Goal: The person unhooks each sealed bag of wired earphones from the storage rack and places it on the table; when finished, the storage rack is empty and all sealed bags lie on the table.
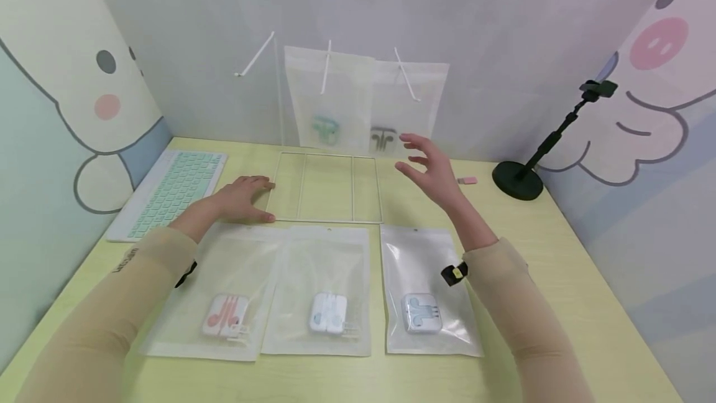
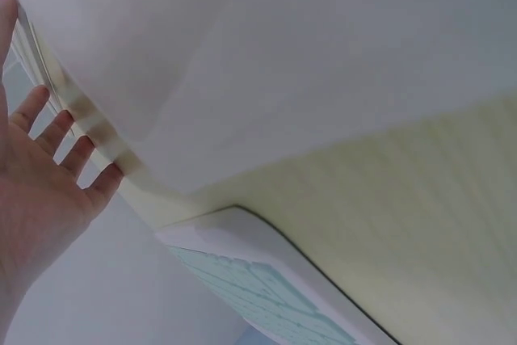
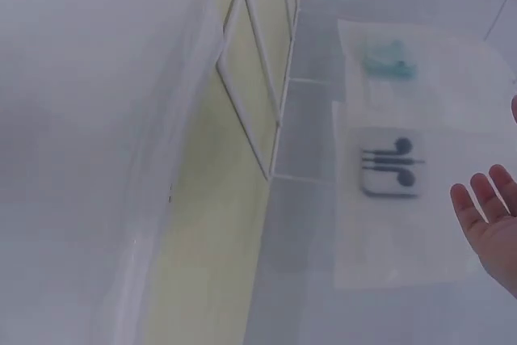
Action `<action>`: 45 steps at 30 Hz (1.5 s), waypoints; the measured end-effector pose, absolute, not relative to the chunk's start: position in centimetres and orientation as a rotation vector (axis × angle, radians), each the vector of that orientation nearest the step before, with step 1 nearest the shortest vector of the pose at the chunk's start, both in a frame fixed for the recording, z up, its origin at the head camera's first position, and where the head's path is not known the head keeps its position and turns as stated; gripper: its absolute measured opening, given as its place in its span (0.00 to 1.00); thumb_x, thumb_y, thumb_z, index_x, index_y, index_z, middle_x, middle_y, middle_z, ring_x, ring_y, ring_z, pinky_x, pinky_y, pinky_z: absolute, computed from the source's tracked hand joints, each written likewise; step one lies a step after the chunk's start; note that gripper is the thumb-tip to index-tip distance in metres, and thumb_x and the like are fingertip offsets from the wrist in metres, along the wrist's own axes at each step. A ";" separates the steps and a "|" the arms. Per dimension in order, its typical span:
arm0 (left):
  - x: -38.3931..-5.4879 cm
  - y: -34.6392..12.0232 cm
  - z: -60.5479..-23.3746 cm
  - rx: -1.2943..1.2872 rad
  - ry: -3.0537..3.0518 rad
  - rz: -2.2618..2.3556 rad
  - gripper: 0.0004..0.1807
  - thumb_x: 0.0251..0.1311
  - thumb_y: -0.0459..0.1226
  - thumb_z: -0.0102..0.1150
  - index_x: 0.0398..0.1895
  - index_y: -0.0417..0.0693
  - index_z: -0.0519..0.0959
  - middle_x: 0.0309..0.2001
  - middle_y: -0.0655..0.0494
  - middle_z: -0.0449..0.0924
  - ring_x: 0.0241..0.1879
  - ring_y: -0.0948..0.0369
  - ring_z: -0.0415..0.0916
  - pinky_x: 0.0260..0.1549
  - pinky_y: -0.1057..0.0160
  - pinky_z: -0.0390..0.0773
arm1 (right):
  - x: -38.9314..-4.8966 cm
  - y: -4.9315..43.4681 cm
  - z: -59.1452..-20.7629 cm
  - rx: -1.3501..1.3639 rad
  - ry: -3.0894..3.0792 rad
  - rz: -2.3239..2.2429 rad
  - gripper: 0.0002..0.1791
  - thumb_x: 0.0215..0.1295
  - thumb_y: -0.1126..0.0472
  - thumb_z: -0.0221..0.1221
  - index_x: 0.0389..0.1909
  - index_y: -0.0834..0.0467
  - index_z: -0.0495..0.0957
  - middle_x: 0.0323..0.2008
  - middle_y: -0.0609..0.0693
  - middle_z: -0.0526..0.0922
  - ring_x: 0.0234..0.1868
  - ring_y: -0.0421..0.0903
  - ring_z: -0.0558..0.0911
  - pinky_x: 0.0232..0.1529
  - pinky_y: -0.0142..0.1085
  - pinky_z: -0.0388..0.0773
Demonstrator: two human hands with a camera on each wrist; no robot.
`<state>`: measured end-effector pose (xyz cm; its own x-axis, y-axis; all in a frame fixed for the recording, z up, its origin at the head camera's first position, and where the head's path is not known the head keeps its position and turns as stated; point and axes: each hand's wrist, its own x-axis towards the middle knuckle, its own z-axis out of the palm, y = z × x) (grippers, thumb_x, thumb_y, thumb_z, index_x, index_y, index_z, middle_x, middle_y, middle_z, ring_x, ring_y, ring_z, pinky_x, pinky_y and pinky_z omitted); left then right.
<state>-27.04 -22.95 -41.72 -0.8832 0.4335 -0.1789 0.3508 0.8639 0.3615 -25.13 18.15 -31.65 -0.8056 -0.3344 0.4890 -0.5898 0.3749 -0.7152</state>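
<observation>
At the left side of the white wire rack's base [image 1: 327, 221], my left hand [image 1: 246, 199] rests on the table, fingers spread, fingertips right at the wire. My right hand [image 1: 433, 173] is raised with relaxed fingers beside a hanging frosted bag [image 1: 411, 95] of dark earphones [image 1: 383, 138]; it holds nothing. Left of that bag hangs another frosted bag [image 1: 330, 89] with green earphones [image 1: 325, 130]. Flat on the table in front lie a bag [image 1: 196, 322] of pink earphones [image 1: 225, 314], a bag [image 1: 319, 260] of pale blue earphones [image 1: 328, 313] and a shinier bag [image 1: 416, 260] of blue earphones [image 1: 422, 313].
The rack's left hook [image 1: 257, 55] carries no bag. A white keyboard with mint keys [image 1: 179, 188] lies at the left edge. To the right are a small pink USB stick [image 1: 467, 180] and a black stand [image 1: 517, 180]. Walls enclose the table [image 1: 565, 303] on three sides.
</observation>
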 end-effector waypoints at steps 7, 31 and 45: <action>-26.8 -22.8 -41.5 0.599 2.784 0.479 0.49 0.49 0.62 0.63 0.70 0.47 0.60 0.72 0.40 0.50 0.69 0.37 0.45 0.60 0.29 0.50 | -27.5 15.9 -31.3 0.683 -2.275 1.611 0.27 0.58 0.74 0.61 0.58 0.72 0.66 0.58 0.67 0.71 0.58 0.64 0.71 0.59 0.54 0.69; -26.8 -22.8 -41.3 0.579 2.767 0.488 0.49 0.49 0.61 0.63 0.71 0.47 0.59 0.73 0.41 0.48 0.70 0.38 0.43 0.59 0.27 0.47 | -33.0 10.6 -34.7 0.421 -2.330 1.642 0.20 0.60 0.67 0.62 0.52 0.70 0.72 0.49 0.63 0.78 0.50 0.54 0.79 0.49 0.36 0.78; -27.0 -22.8 -41.6 0.577 2.784 0.450 0.50 0.48 0.64 0.62 0.71 0.48 0.59 0.73 0.42 0.48 0.70 0.37 0.44 0.59 0.27 0.47 | -32.4 10.3 -35.9 0.470 -2.256 1.630 0.11 0.59 0.69 0.62 0.35 0.74 0.73 0.32 0.57 0.77 0.37 0.44 0.78 0.39 0.29 0.77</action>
